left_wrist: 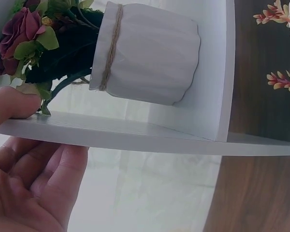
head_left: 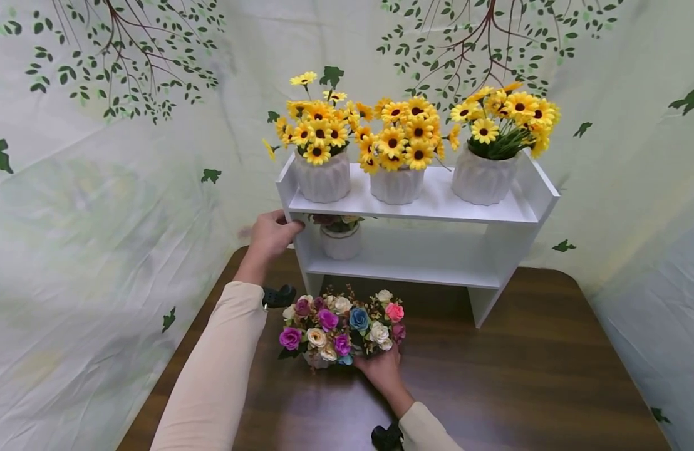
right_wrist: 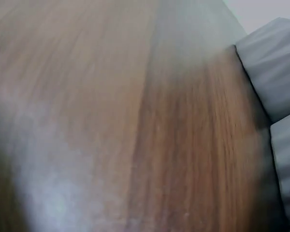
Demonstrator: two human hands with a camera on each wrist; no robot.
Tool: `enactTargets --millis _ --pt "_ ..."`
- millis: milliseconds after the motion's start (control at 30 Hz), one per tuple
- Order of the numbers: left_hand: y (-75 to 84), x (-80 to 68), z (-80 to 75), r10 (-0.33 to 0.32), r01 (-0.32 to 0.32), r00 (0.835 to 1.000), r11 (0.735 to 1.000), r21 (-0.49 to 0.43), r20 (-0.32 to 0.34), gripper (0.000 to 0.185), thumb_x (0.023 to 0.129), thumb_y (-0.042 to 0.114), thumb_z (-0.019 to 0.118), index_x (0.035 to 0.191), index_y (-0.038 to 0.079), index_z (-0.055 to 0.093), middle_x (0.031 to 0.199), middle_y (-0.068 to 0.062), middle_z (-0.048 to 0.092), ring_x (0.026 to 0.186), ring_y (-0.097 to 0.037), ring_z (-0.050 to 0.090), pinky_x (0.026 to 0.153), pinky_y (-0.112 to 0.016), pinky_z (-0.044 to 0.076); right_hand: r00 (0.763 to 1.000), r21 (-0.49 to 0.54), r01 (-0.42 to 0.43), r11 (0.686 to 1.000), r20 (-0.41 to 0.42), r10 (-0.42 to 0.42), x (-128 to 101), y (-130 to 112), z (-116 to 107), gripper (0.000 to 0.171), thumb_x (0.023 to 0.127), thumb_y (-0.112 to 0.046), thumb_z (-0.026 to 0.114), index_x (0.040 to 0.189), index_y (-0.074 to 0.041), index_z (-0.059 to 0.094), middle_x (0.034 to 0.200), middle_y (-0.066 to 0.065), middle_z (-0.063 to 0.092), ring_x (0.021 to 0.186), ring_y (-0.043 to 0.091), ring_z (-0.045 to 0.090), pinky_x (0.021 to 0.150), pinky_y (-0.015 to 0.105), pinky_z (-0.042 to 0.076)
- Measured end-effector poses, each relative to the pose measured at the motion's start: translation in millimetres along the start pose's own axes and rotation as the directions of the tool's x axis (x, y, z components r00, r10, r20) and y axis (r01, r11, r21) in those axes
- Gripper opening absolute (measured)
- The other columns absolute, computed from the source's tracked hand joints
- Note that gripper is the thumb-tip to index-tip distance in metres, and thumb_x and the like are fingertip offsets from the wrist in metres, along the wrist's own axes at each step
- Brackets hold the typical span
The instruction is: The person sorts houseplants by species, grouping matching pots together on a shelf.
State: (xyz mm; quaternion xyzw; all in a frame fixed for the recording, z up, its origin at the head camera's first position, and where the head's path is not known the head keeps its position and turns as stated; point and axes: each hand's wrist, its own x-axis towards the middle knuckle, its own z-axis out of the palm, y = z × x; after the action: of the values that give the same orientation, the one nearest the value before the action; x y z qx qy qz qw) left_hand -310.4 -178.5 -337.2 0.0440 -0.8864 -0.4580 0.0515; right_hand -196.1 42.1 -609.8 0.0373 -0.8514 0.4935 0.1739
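Note:
My left hand [head_left: 272,235] pinches the left side panel of a white two-tier shelf [head_left: 431,272]. In the left wrist view, the thumb lies on the panel's inner face and the fingers [left_wrist: 53,179] press the outer face. Just inside stands a white pot [left_wrist: 150,53] with twine round its rim and a dusky purple rose [left_wrist: 21,38]. At the table's middle, my right hand [head_left: 383,374] grips a potted bunch of blue, white and pink roses [head_left: 379,332]; the blooms hide its pot. Touching it on the left is another potted bunch with purple and cream roses [head_left: 317,338].
Three white pots of yellow daisy-like flowers, left [head_left: 323,178], middle [head_left: 396,186] and right [head_left: 483,178], line the top shelf. The brown wooden table [head_left: 527,376] carries everything. Behind hangs a pale leaf-printed cloth [head_left: 99,207]. The right wrist view shows blurred tabletop.

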Motion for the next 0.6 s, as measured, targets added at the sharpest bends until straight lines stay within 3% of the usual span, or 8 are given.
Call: enactTargets --millis 167,267,433,600 --pt "-1.3 0.4 -1.5 -0.002 0.002 1.0 1.0 -0.001 -0.005 0.042 0.089 0.023 0.06 0.124 0.0 0.065 0.118 -0.022 0.069 0.102 -0.029 0.062 0.077 -0.032 0.05 1.0 0.157 0.007 0.988 -0.021 -0.004 2 0 -2 0.078 0.058 -0.013 0.087 0.128 0.0 0.055 0.12 0.015 0.068 0.112 0.029 0.063 0.098 0.043 0.051" --pt "-1.5 -0.1 -0.3 -0.003 0.003 1.0 1.0 0.001 -0.002 0.042 0.089 0.024 0.061 0.123 0.0 0.066 0.118 -0.022 0.069 0.101 -0.029 0.062 0.076 -0.032 0.05 0.999 0.177 -0.035 0.984 -0.015 0.038 -1 -1 -13 0.082 0.058 -0.016 0.09 0.13 -0.001 0.053 0.122 0.014 0.066 0.114 0.028 0.061 0.1 0.042 0.049" --pt "-0.9 0.1 1.3 -0.008 0.008 1.0 1.0 -0.005 0.003 0.042 0.088 0.024 0.061 0.123 0.001 0.066 0.119 -0.021 0.069 0.103 -0.03 0.063 0.077 -0.033 0.051 0.997 0.169 -0.077 0.983 0.021 0.075 -2 -6 -49 0.086 0.06 -0.018 0.092 0.133 -0.001 0.052 0.127 0.015 0.065 0.118 0.029 0.059 0.103 0.04 0.048" --pt "-0.6 0.8 -1.3 -0.02 0.02 1.0 1.0 -0.005 0.001 0.043 0.088 0.024 0.06 0.124 0.001 0.065 0.12 -0.021 0.068 0.104 -0.03 0.062 0.077 -0.033 0.05 0.999 0.146 -0.031 0.989 0.044 0.025 6 -17 -90 0.087 0.061 -0.016 0.093 0.136 -0.006 0.05 0.13 0.012 0.064 0.12 0.014 0.056 0.103 0.03 0.046"
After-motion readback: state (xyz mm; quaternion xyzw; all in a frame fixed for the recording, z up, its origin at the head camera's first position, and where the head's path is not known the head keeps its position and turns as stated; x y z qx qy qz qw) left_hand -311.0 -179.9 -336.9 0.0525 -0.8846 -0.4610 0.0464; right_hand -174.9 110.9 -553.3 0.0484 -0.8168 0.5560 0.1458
